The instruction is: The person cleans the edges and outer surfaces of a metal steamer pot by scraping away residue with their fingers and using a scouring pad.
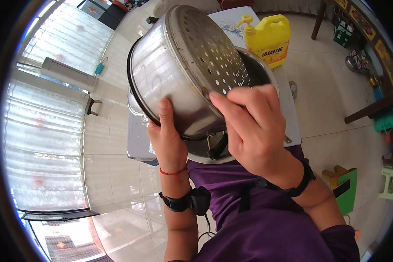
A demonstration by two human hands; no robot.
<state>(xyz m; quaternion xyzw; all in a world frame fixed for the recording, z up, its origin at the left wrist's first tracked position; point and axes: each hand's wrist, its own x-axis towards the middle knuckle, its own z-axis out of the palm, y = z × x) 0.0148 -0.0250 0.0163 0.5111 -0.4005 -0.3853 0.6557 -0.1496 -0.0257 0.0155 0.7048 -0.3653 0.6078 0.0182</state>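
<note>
A stainless-steel steamer tier (150, 78) is tilted on its side, its perforated base (213, 49) facing up and right. Brown stains line the edge of that base. My left hand (167, 137) grips the tier's lower left side, thumb on the outer wall and fingers hidden behind. At the near edge of the base is my right hand (257, 127), fingers curled and thumb tip against the edge. Whether it pinches something small is hidden. A black loop handle (217, 147) hangs from the tier's near side. Below lies a wide metal basin (265, 70), partly covered by the tier.
A yellow pump jug (268, 42) stands right of the basin on a cloth-covered table (290, 121). A green stool (347, 193) with a black phone-like object (342, 192) is at the lower right. A pale green plastic stool (391, 183) stands farther right.
</note>
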